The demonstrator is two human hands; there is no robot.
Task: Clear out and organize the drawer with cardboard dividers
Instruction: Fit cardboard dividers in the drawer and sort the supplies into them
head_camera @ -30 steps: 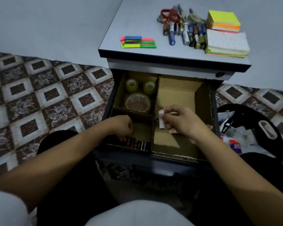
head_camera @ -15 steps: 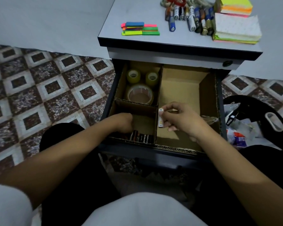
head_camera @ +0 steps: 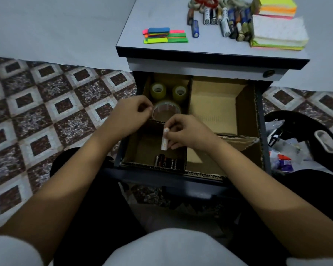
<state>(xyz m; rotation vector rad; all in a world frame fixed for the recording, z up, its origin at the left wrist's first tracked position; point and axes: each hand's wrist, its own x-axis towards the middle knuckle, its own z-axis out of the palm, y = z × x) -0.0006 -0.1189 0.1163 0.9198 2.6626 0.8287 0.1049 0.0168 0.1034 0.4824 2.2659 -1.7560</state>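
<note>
The open drawer (head_camera: 261, 131) holds a cardboard divider insert (head_camera: 189, 96). My right hand (head_camera: 188, 131) pinches a white battery (head_camera: 164, 140) upright over the near-left compartment, where several dark batteries (head_camera: 167, 162) lie at the front. My left hand (head_camera: 131, 112) hovers over the drawer's left edge with its fingers curled, holding nothing that I can see. The far-left compartment holds two small yellow tape rolls (head_camera: 158, 90) and a large clear roll (head_camera: 165, 110), partly hidden by my hands. The big right compartment (head_camera: 213, 108) shows bare cardboard.
On the cabinet top (head_camera: 161, 14) lie colourful sticky flags (head_camera: 164, 35), a row of batteries (head_camera: 223, 20), scissors, and stacks of sticky notes (head_camera: 277, 33). A black bin (head_camera: 304, 139) with wrappers stands at the right. Patterned tiles cover the floor to the left.
My left hand has come up out of the near-left compartment to the drawer's left edge. My right hand has carried the white battery leftward over that compartment.
</note>
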